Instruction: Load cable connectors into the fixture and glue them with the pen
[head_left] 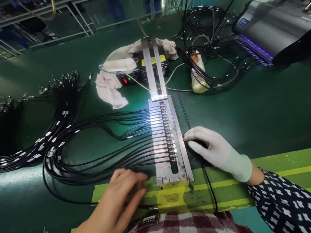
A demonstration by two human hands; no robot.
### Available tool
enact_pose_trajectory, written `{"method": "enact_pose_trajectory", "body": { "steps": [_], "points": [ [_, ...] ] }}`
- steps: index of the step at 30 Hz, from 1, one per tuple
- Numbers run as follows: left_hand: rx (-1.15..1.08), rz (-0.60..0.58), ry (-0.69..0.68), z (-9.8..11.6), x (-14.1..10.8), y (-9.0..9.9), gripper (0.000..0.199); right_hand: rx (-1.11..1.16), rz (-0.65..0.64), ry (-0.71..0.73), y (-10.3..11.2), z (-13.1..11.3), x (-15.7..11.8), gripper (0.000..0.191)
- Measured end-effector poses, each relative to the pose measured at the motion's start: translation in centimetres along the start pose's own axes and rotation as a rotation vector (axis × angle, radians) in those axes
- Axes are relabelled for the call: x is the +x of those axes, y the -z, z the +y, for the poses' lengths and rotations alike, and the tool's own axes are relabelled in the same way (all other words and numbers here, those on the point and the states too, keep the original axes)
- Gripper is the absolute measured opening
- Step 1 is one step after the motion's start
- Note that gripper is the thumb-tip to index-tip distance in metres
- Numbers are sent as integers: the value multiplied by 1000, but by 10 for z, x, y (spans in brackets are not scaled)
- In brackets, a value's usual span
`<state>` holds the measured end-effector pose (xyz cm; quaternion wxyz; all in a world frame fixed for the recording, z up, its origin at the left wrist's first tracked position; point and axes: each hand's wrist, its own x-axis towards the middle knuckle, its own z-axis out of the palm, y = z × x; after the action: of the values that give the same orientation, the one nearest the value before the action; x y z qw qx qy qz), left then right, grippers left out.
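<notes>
A metal fixture (159,152) lies lengthwise before me. Several black cables (131,147) enter it from the left, their small orange-marked ends lined up in its slot. My left hand (119,197), bare, is beside the fixture's near left corner, its thumb and fingers apart with nothing between them. One loose cable passes beneath that hand, and its connector end (153,208) lies close to my clothing. My right hand (211,147), in a white glove, rests at the fixture's right edge. Its fingertips touch or nearly touch that edge, thumb and index finger apart.
Bundled black cables (60,106) lie at left. A black control box (143,74) with lit indicators and a white cloth (109,90) stand behind the fixture. At back right is a grey machine (272,29) glowing purple, with cables before it. Yellow-green tape (279,165) lines the near edge.
</notes>
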<state>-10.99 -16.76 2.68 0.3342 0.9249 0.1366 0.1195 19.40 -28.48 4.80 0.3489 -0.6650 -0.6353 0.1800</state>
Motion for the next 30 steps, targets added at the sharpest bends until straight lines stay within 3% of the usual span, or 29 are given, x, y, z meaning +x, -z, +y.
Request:
{"method": "enact_pose_trajectory", "body": {
  "steps": [3,7,12,15,20,24,26,30],
  "points": [
    [-18,-18,47,4,-24,-3,13,-16,0,16,-1,0,0,14],
    [68,-5,143,-9,-51,-10,12,-23,-3,16,-1,-1,0,13],
    [135,129,277,-28,-77,-4,13,-21,-9,9,0,-2,-1,13],
    [189,214,275,-28,-81,-7,20,-12,-13,2,0,-2,-1,14],
    [188,202,128,-19,-66,-10,15,-1,-10,-25,1,-2,1,14],
    [273,401,75,-13,-41,13,24,21,-19,-20,1,-4,2,15],
    [310,334,-14,-9,-27,20,36,29,-13,-16,1,-4,3,15],
    [264,23,-184,-10,1,10,46,27,-6,-19,2,-4,2,16]
  ]
}}
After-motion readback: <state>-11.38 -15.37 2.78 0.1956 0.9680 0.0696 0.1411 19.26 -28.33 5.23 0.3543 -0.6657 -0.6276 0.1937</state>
